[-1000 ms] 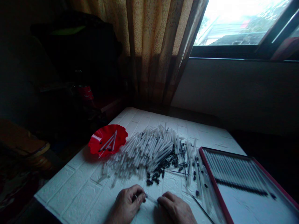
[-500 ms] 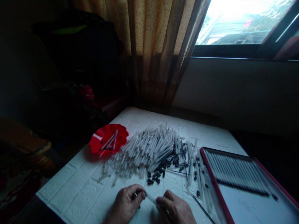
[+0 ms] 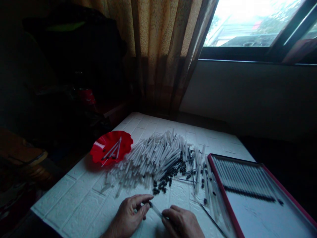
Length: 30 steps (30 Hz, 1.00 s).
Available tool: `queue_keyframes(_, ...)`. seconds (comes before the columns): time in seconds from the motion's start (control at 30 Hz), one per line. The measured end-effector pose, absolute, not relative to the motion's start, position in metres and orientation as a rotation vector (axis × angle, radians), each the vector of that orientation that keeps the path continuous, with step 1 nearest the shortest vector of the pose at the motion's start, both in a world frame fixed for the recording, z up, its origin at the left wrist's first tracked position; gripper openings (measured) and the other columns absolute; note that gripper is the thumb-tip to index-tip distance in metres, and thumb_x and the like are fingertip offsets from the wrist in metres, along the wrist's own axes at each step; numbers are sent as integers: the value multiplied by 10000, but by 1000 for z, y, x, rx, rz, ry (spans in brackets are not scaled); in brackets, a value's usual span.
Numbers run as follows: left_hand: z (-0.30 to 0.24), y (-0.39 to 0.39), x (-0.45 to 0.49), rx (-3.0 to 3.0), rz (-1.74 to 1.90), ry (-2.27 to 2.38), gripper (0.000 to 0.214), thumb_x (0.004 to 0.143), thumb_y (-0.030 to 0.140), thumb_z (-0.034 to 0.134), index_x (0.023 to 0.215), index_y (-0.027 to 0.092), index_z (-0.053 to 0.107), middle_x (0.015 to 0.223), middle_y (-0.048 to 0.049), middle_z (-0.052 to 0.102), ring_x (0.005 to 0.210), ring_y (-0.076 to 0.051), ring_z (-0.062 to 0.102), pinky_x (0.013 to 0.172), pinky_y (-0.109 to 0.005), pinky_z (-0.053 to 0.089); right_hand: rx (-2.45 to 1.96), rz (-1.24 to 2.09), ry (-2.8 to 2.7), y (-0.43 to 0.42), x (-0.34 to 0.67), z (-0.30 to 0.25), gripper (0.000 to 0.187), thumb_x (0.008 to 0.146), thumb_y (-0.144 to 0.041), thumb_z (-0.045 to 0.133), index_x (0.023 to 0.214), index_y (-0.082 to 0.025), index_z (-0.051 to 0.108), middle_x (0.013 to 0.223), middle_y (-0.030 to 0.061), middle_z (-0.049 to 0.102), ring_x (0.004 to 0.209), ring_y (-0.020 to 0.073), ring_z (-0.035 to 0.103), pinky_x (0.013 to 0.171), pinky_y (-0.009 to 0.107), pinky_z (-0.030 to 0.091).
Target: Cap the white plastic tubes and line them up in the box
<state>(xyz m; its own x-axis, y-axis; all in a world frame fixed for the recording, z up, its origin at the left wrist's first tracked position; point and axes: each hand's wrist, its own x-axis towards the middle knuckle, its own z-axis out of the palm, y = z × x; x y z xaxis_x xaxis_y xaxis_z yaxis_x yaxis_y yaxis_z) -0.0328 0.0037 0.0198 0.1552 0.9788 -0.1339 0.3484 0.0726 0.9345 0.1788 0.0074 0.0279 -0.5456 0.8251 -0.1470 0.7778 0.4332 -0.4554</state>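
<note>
Near the table's front edge, my left hand (image 3: 131, 213) pinches the dark end of a clear pen barrel (image 3: 156, 210) between thumb and forefinger. My right hand (image 3: 182, 219) is closed round the other end of that barrel, fingers curled, so its near end is hidden. Just beyond the hands lie loose black pen caps or plugs (image 3: 162, 185). Behind them spreads a big heap of clear pen barrels (image 3: 153, 155), with thin dark refills (image 3: 189, 162) along its right side.
On the left stands a red wavy-edged dish (image 3: 125, 140) holding a few barrels. At right, a red-edged tray (image 3: 245, 218) carries a row of pens with black ends (image 3: 245, 175). A long dark refill (image 3: 211, 218) lies beside the tray on the white brick-patterned table (image 3: 74, 198).
The whole view has shifted slightly, with everything a little further left. Both hands still hold the pen barrel; my left forefinger looks straighter, showing more of its dark end.
</note>
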Motion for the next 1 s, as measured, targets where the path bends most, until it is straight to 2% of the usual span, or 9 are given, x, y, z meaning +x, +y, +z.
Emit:
queue_keyframes(0.07, 24, 4, -33, 1479, 789, 1392, 309, 844, 417, 558, 964, 191, 731, 828, -51, 728, 535, -119, 617, 520, -198, 488, -1447, 707, -2596, 7, 178, 28, 205, 878, -219, 506, 887, -236, 710, 789, 34, 718, 689, 152, 695, 558, 185, 394)
queue_keyframes(0.17, 29, 5, -31, 1546, 782, 1433, 272, 867, 385, 539, 767, 179, 687, 648, 2, 650, 513, -115, 592, 499, -181, 447, -1455, 665, -2633, 8, 178, 28, 187, 876, -220, 519, 872, -236, 705, 781, 32, 716, 675, 147, 690, 544, 186, 378)
queue_keyframes(0.23, 30, 5, -29, 1556, 781, 1448, 245, 854, 350, 550, 717, 180, 662, 624, 15, 622, 502, -111, 579, 500, -181, 441, -1464, 655, -2644, 8, 178, 28, 181, 873, -219, 524, 864, -233, 705, 778, 32, 717, 674, 148, 691, 538, 189, 371)
queue_keyframes(0.43, 22, 5, -28, 1478, 815, 1389, 179, 812, 290, 570, 836, 188, 715, 772, -23, 694, 534, -111, 590, 506, -180, 467, -1443, 664, -2616, 7, 180, 25, 205, 879, -223, 504, 869, -223, 710, 775, 42, 714, 688, 166, 700, 542, 204, 374)
queue_keyframes(0.6, 19, 7, -31, 1454, 852, 1342, 219, 789, 320, 591, 906, 204, 735, 885, -46, 713, 589, -120, 602, 543, -191, 500, -1423, 687, -2565, 6, 181, 23, 212, 871, -220, 495, 841, -221, 705, 753, 40, 711, 655, 155, 690, 538, 198, 375)
queue_keyframes(0.67, 22, 7, -31, 1477, 824, 1379, 225, 810, 341, 578, 908, 197, 721, 870, -46, 715, 573, -121, 609, 540, -194, 498, -1415, 690, -2561, 6, 181, 23, 214, 871, -220, 491, 845, -222, 703, 755, 40, 713, 654, 154, 689, 537, 197, 374)
queue_keyframes(0.83, 31, 5, -29, 1621, 769, 1474, 223, 858, 337, 550, 743, 200, 685, 714, -8, 692, 555, -126, 604, 531, -184, 469, -1418, 666, -2566, 5, 181, 23, 193, 851, -222, 510, 816, -236, 699, 740, 30, 714, 636, 153, 689, 519, 199, 356)
queue_keyframes(1.0, 23, 7, -28, 1552, 821, 1413, 148, 808, 244, 583, 808, 207, 727, 756, -14, 706, 584, -128, 604, 566, -191, 489, -1415, 616, -2572, 5, 181, 21, 192, 848, -221, 506, 788, -232, 688, 732, 29, 713, 624, 154, 688, 508, 204, 343)
